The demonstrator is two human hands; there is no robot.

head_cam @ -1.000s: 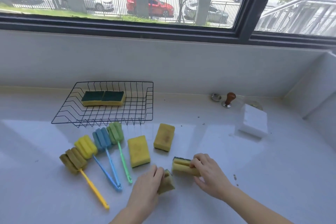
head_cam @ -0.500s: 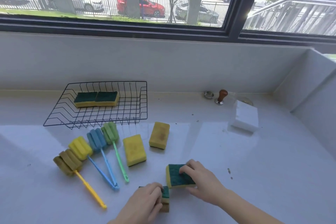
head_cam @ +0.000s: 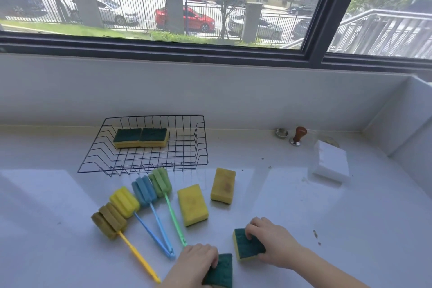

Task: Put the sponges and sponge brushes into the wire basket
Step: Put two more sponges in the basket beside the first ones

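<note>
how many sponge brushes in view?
4, fanned on the counter before the wire basket: olive, yellow, blue, green. None appear hidden.

A glossy white worktop [head_cam: 304,217] is lit by daylight from a wide window [head_cam: 163,2] with a dark frame [head_cam: 322,18], set above a pale wall [head_cam: 210,91]. Through the glass, a railing fence [head_cam: 131,10], parked cars, trees and a strip of grass are seen. A low white side wall [head_cam: 406,119] bounds the worktop on the right.
</note>
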